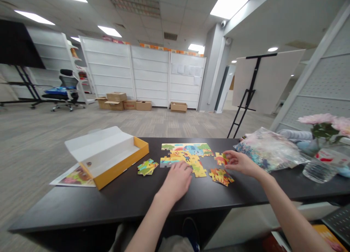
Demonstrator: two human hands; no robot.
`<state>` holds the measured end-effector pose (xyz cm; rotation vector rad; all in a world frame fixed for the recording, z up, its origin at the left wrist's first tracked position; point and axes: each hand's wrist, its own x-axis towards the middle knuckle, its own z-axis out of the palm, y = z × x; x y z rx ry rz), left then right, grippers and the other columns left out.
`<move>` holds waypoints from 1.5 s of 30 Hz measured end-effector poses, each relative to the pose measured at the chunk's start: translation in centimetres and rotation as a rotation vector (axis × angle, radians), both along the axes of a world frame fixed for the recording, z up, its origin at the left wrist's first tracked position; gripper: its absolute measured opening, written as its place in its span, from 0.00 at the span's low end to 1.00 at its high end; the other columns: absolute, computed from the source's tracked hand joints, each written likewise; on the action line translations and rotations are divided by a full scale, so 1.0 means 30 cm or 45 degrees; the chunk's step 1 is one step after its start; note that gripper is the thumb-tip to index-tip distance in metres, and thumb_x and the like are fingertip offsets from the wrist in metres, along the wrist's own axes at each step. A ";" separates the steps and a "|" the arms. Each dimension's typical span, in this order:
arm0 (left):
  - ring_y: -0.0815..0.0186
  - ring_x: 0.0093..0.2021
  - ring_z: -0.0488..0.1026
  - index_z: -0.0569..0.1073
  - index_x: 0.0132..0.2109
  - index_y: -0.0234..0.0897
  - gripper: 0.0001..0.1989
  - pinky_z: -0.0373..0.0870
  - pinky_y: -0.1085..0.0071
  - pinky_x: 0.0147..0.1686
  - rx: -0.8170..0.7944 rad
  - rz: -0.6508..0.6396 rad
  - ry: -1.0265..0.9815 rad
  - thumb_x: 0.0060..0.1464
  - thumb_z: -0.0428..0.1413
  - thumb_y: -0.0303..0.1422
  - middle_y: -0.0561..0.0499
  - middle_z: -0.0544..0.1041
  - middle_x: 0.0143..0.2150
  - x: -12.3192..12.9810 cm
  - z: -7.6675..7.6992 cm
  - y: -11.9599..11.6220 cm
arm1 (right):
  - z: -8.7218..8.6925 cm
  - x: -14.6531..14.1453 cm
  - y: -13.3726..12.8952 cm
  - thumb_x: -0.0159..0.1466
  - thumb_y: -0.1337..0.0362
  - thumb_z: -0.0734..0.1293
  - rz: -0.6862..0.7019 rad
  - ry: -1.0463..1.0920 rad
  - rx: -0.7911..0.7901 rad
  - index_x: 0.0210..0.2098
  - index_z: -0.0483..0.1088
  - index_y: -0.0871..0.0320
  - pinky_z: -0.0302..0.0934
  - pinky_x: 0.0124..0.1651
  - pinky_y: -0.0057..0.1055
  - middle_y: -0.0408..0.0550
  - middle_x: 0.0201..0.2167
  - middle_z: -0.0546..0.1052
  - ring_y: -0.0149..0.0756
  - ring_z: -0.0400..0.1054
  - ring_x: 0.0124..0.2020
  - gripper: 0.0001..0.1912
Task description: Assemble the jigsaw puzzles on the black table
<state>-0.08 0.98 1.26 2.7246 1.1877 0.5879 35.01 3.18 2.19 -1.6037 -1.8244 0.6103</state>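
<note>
A partly joined jigsaw puzzle (198, 159) with a blue elephant and yellow ground lies on the black table. My left hand (179, 177) rests palm down on its lower edge, fingers laid over the pieces and covering some of them. At the puzzle's right side, my right hand (240, 162) pinches a red and yellow puzzle piece (219, 158) between thumb and fingers. Just below that piece is a small heap of orange puzzle pieces (220, 176). Another little stack of green and yellow puzzle pieces (147, 167) sits left of the puzzle.
An open yellow box (120, 168) with a white lid stands at the left over a printed sheet (78, 177). To the right are a clear plastic bag (270, 148), a clear plastic container (318, 170) and pink flowers (318, 119). The table's front edge (115, 223) runs close to my lap.
</note>
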 end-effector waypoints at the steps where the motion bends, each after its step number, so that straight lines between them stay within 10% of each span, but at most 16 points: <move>1: 0.56 0.61 0.65 0.74 0.50 0.39 0.11 0.62 0.56 0.61 0.010 -0.071 -0.018 0.65 0.50 0.31 0.44 0.75 0.55 0.035 0.001 -0.027 | 0.002 0.001 0.042 0.46 0.56 0.77 0.012 0.034 -0.028 0.49 0.72 0.58 0.72 0.37 0.34 0.47 0.35 0.78 0.36 0.74 0.30 0.32; 6: 0.54 0.57 0.69 0.72 0.53 0.38 0.15 0.68 0.57 0.57 0.034 -0.329 -0.052 0.64 0.53 0.40 0.42 0.72 0.59 0.206 -0.020 -0.127 | -0.019 0.006 0.185 0.44 0.55 0.79 0.124 0.310 -0.278 0.52 0.72 0.62 0.72 0.42 0.37 0.51 0.37 0.80 0.41 0.76 0.36 0.38; 16: 0.48 0.60 0.66 0.73 0.53 0.34 0.24 0.66 0.51 0.58 0.018 -0.288 0.025 0.64 0.50 0.50 0.36 0.72 0.58 0.326 -0.050 -0.129 | -0.055 0.040 0.184 0.47 0.51 0.80 0.099 0.571 -0.266 0.58 0.70 0.58 0.70 0.45 0.37 0.50 0.38 0.81 0.41 0.76 0.39 0.42; 27: 0.49 0.58 0.68 0.72 0.54 0.33 0.25 0.66 0.52 0.58 0.039 -0.333 -0.001 0.63 0.51 0.50 0.36 0.73 0.58 0.418 -0.058 -0.151 | -0.096 -0.048 0.205 0.50 0.53 0.78 0.323 0.275 -0.140 0.55 0.73 0.59 0.65 0.38 0.32 0.45 0.36 0.76 0.33 0.68 0.33 0.36; 37: 0.53 0.56 0.69 0.74 0.48 0.35 0.20 0.68 0.56 0.56 0.016 -0.393 0.008 0.64 0.52 0.48 0.41 0.74 0.52 0.360 -0.029 -0.105 | -0.101 -0.108 0.202 0.53 0.48 0.76 0.298 -0.133 0.065 0.52 0.77 0.56 0.60 0.34 0.31 0.44 0.32 0.72 0.33 0.61 0.30 0.32; 45: 0.51 0.63 0.65 0.70 0.59 0.35 0.22 0.62 0.53 0.62 -0.034 0.013 0.051 0.65 0.51 0.44 0.40 0.72 0.60 0.211 0.009 0.039 | -0.117 -0.100 0.209 0.54 0.45 0.75 0.358 -0.255 0.049 0.54 0.76 0.56 0.60 0.36 0.31 0.48 0.37 0.73 0.35 0.63 0.32 0.33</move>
